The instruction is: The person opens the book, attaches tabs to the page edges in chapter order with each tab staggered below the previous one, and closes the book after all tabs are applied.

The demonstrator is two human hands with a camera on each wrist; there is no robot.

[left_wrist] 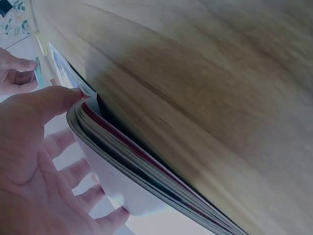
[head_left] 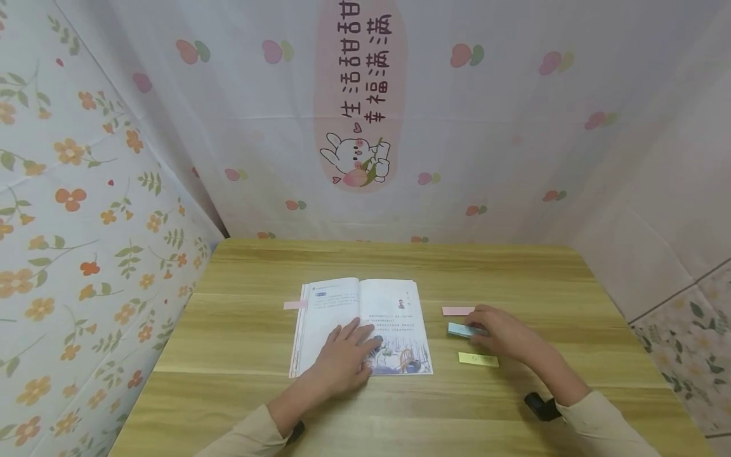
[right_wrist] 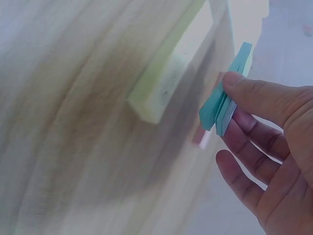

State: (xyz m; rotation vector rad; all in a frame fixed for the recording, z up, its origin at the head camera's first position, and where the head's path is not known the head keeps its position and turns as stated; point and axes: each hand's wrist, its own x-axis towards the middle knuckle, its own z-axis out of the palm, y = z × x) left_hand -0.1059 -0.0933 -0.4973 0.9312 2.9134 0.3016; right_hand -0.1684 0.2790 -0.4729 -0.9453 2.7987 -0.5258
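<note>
An open book [head_left: 391, 292] lies on the table, with text on both pages and a coloured picture low on the right page. My left hand [head_left: 341, 358] rests on it near the gutter, fingers spread over the paper, thumb [left_wrist: 61, 100] by the lower edge. To the right, my right hand [head_left: 505, 333] pinches a blue-green sticky note pad [right_wrist: 215, 105] between thumb and fingers; the pad is parted into two layers. Beyond that hand lies a pink sticky note pad [head_left: 455, 311], partly covered by the fingers. Nearer to me is a yellow sticky note pad [head_left: 478, 360] with writing on it.
A pink sticky note [head_left: 294, 305] juts out from the book's left edge. The wooden table [head_left: 228, 330] meets a patterned cloth [head_left: 491, 139] at its back edge, and a floral cloth [head_left: 85, 254] hangs on the left.
</note>
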